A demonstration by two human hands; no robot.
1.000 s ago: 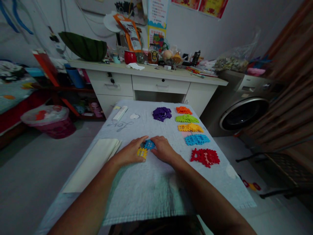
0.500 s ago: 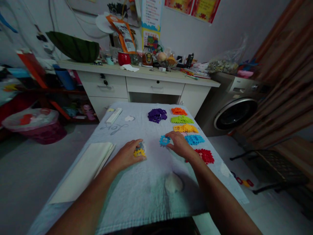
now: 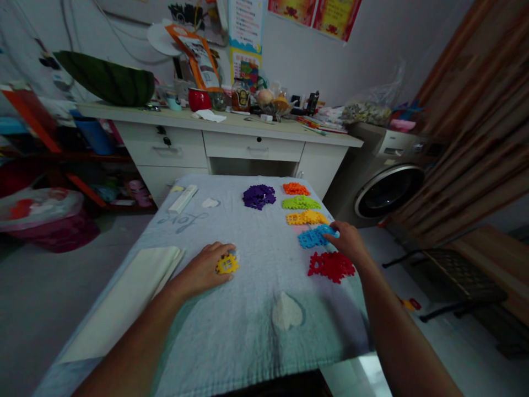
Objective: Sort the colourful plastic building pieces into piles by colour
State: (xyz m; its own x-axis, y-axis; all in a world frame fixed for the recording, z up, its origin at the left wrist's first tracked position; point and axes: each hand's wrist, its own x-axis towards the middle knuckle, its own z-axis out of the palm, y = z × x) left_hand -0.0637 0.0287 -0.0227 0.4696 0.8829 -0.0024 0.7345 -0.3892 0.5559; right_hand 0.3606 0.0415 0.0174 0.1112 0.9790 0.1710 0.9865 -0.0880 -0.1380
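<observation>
Gripping a yellow piece (image 3: 227, 264), the left hand (image 3: 205, 269) is lying left of centre; the right hand (image 3: 350, 241) is touching the blue pieces (image 3: 313, 237) at right, grip unclear, and, the gap being narrow, is risking nudging them into nearer red pieces (image 3: 332, 267).

The tablecloth (image 3: 256, 292) reads "Love" (upside down).

From my end I see a pale wall (image 3: 297, 63) across the top of the frame and a white desk (image 3: 252, 146) with drawers below it. A washing machine (image 3: 382, 165) stands right of centre, a brown curtain (image 3: 463, 116) hangs upper right, and grey floor tiles (image 3: 119, 237) show at left. My view is dimly lit.
</observation>
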